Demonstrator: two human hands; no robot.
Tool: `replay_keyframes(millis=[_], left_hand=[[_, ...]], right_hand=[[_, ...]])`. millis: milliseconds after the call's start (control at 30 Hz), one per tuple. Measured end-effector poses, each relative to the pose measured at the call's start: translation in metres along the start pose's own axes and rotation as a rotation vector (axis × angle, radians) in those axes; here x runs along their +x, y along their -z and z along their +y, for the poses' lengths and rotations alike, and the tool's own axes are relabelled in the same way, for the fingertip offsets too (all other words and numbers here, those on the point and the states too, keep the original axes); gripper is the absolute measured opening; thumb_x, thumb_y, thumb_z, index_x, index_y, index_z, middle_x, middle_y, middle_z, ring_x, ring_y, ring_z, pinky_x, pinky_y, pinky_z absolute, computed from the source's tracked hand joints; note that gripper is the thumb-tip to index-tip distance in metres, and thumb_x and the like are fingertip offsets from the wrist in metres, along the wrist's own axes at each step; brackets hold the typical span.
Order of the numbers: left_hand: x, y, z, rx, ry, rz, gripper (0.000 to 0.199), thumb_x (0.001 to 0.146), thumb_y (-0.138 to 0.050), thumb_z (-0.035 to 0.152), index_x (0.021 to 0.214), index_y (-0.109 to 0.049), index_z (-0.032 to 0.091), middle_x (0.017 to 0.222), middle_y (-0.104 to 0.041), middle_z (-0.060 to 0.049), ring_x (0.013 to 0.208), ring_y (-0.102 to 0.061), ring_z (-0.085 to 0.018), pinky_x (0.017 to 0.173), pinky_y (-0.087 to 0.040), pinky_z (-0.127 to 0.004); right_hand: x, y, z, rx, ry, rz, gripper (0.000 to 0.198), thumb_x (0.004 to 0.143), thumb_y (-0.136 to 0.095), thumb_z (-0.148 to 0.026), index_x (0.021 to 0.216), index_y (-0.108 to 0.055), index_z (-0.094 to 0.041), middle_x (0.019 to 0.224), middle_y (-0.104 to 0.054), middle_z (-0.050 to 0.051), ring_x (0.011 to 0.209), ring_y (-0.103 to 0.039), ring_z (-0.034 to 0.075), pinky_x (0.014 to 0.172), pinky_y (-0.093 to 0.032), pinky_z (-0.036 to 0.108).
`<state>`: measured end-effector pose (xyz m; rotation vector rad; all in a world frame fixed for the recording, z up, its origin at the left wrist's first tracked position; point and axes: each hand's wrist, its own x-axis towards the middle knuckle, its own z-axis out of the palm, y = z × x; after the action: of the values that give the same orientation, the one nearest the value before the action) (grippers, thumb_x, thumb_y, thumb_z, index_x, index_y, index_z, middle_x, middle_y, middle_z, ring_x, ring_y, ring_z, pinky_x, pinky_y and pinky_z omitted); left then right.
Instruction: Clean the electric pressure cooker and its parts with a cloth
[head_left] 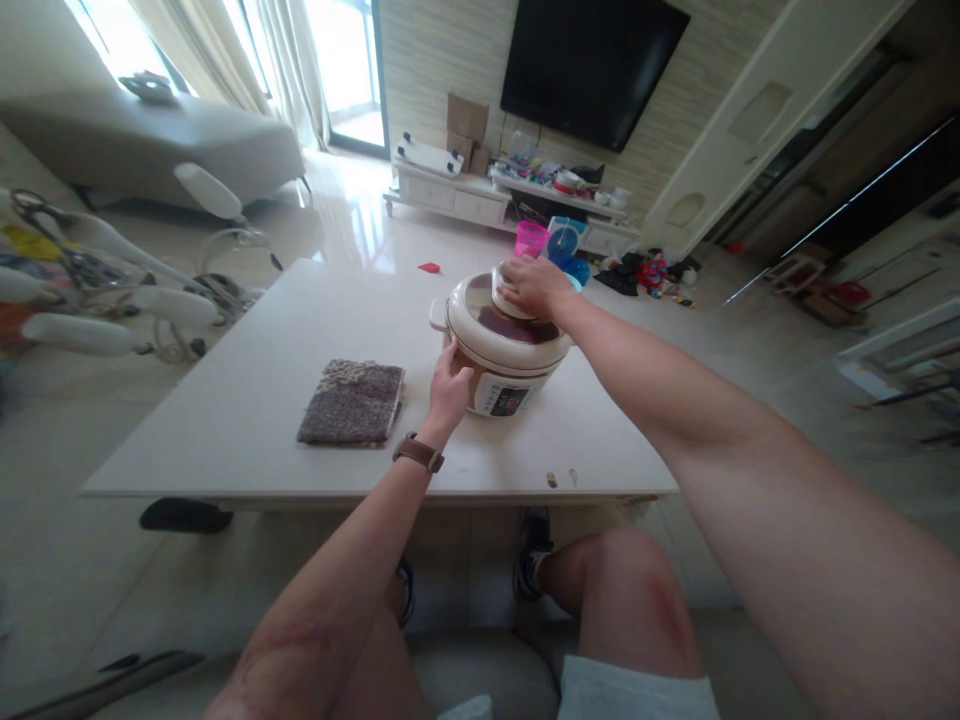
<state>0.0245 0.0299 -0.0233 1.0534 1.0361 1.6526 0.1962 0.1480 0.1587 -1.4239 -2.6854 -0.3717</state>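
Cooker [487, 382] on tabletop [240, 390], glass-topped lid [502, 350] seated. Right hand [531, 287] curled around lid knob; left hand [450, 390] half-spread against cooker's side. Probably heavy, rigid, slick; glass likely breakable. Best holds: knob, side handle [437, 315].

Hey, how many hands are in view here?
2: the left hand against the cooker's side, the right hand on top of its lid.

Glaring window [349, 65], shiny floor [356, 222], dim right side, stretched edges
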Motion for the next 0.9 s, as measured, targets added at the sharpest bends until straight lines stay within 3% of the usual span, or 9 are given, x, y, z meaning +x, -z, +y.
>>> replay_keyframes(millis=[67, 167, 300, 367, 433, 567, 700, 833, 900], left_hand=[[-0.003, -0.002, 0.006, 0.018, 0.048, 0.006, 0.072, 0.073, -0.067, 0.011, 0.143, -0.068, 0.023, 0.158, -0.061, -0.01, 0.156, -0.046, -0.033, 0.134, -0.028, -0.052], [-0.01, -0.004, 0.016, 0.055, 0.075, -0.032, 0.075, 0.075, -0.065, 0.012, 0.15, -0.063, 0.02, 0.163, -0.056, -0.01, 0.157, -0.044, -0.031, 0.135, -0.026, -0.049], [-0.021, -0.004, 0.023, 0.162, 0.051, -0.074, 0.08, 0.078, -0.062, 0.012, 0.157, -0.056, 0.018, 0.169, -0.049, -0.01, 0.161, -0.038, -0.027, 0.136, -0.022, -0.042], [-0.026, -0.002, 0.024, 0.212, 0.037, -0.08, 0.082, 0.078, -0.062, 0.011, 0.159, -0.053, 0.02, 0.171, -0.047, -0.009, 0.162, -0.037, -0.027, 0.136, -0.022, -0.041], [-0.028, 0.001, 0.023, 0.257, 0.013, -0.093, 0.082, 0.079, -0.061, 0.011, 0.16, -0.053, 0.021, 0.171, -0.047, -0.008, 0.162, -0.037, -0.027, 0.137, -0.022, -0.042], [-0.028, 0.005, 0.02, 0.325, -0.028, -0.088, 0.075, 0.082, -0.06, 0.011, 0.156, -0.057, 0.022, 0.166, -0.052, -0.01, 0.158, -0.043, -0.029, 0.134, -0.03, -0.046], [-0.025, 0.006, 0.018, 0.44, -0.102, -0.043, 0.07, 0.083, -0.057, 0.01, 0.152, -0.059, 0.023, 0.155, -0.06, -0.011, 0.147, -0.055, -0.028, 0.124, -0.045, -0.045], [-0.008, 0.022, 0.024, 0.716, -0.26, -0.045, 0.058, 0.083, -0.056, 0.007, 0.138, -0.067, 0.022, 0.142, -0.068, -0.011, 0.146, -0.055, -0.028, 0.127, -0.04, -0.047], [0.005, 0.043, 0.028, 0.883, -0.226, 0.027, 0.049, 0.084, -0.056, 0.009, 0.13, -0.069, 0.021, 0.137, -0.07, -0.012, 0.144, -0.056, -0.031, 0.127, -0.039, -0.049]], right_hand=[[-0.025, 0.003, -0.018, 0.082, -0.02, 0.103, 0.039, 0.102, -0.048, -0.037, 0.132, -0.064, -0.018, 0.14, -0.066, 0.02, 0.131, -0.054, 0.04, 0.107, -0.04, 0.052], [-0.094, -0.014, -0.057, 0.345, -0.168, 0.497, 0.035, 0.101, -0.045, -0.035, 0.129, -0.062, -0.023, 0.135, -0.066, 0.015, 0.132, -0.054, 0.034, 0.11, -0.042, 0.051], [-0.187, -0.077, -0.102, 0.775, -0.726, 0.941, 0.027, 0.092, -0.052, -0.035, 0.116, -0.058, -0.024, 0.124, -0.065, 0.012, 0.121, -0.061, 0.029, 0.102, -0.05, 0.047], [-0.206, -0.107, -0.112, 0.942, -0.969, 0.937, 0.033, 0.087, -0.056, -0.037, 0.117, -0.056, -0.023, 0.13, -0.064, 0.015, 0.126, -0.06, 0.03, 0.104, -0.05, 0.049], [-0.206, -0.126, -0.115, 1.07, -1.04, 0.855, 0.042, 0.085, -0.059, -0.039, 0.123, -0.056, -0.022, 0.139, -0.062, 0.017, 0.134, -0.058, 0.03, 0.109, -0.049, 0.05], [-0.185, -0.134, -0.109, 1.213, -0.932, 0.756, 0.054, 0.084, -0.062, -0.041, 0.135, -0.054, -0.023, 0.15, -0.059, 0.017, 0.139, -0.058, 0.029, 0.115, -0.047, 0.051], [-0.17, -0.13, -0.11, 1.191, -0.99, 0.787, 0.058, 0.084, -0.063, -0.041, 0.138, -0.054, -0.022, 0.151, -0.059, 0.018, 0.14, -0.057, 0.029, 0.117, -0.048, 0.051], [-0.166, -0.128, -0.116, 1.187, -0.999, 0.808, 0.06, 0.084, -0.063, -0.041, 0.14, -0.052, -0.021, 0.154, -0.055, 0.019, 0.141, -0.056, 0.029, 0.116, -0.049, 0.049], [-0.166, -0.127, -0.115, 1.189, -0.994, 0.807, 0.059, 0.084, -0.064, -0.041, 0.138, -0.052, -0.021, 0.152, -0.056, 0.019, 0.14, -0.056, 0.029, 0.114, -0.05, 0.05]])
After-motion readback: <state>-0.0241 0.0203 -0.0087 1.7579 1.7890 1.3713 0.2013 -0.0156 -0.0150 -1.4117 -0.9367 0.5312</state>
